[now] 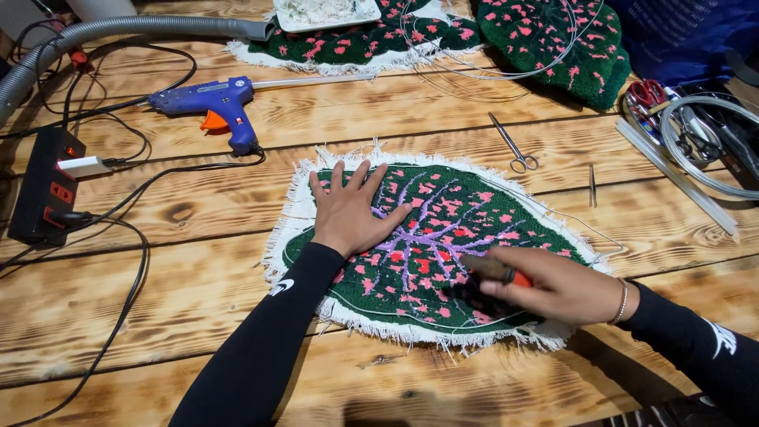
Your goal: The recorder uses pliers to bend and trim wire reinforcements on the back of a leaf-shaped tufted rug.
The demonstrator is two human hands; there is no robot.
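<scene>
Hands first: the left hand [349,209] lies flat with fingers spread, palm pressed down on the upper left part of a leaf-shaped tufted rug [443,237], green with pink flecks and purple veins, edged by a white frayed backing. The right hand [553,286] is closed around a dark tool with an orange part [494,277], blurred, its working end touching the rug's lower right area. Both arms wear black sleeves, and a thin bracelet [622,301] sits on the right wrist.

The rug lies near the middle of the wooden table [158,316], a little toward its near edge. Just beyond the rug's far right side lie small scissors [512,145], and to their right a pair of tweezers [592,186]. Toward the far left of the table rests a blue glue gun [213,103] with an orange trigger, its cord running left to a black power strip [46,186] at the left edge. A grey hose [103,35] curves across the far left corner. Along the far edge lie more green rugs with pink flecks [545,39], one bearing a white tray [328,12]. At the right edge sit coiled clear tubing [704,142], red-handled scissors [647,92] and white glue sticks [680,182].
</scene>
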